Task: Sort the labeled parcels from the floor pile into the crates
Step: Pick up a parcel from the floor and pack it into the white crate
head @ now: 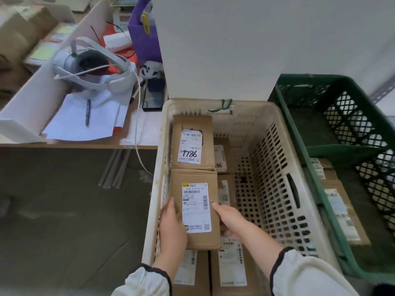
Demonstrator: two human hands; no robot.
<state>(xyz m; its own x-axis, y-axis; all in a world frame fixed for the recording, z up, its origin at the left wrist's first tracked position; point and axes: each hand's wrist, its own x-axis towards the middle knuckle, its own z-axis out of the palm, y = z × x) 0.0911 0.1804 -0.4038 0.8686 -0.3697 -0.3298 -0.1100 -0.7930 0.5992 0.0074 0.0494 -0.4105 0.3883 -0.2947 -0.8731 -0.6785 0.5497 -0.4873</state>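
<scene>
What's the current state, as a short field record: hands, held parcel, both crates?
left hand: holds the left edge of the brown cardboard parcel with a white printed label
right hand: holds that parcel's right edge
parcel position: over the left side of the beige perforated plastic crate, above other boxes; whether it rests on them, cannot tell
neighbour: brown cardboard box marked T786, directly beyond it in the same crate
green lattice plastic crate: right of the beige one, holds a flat labelled cardboard parcel
</scene>
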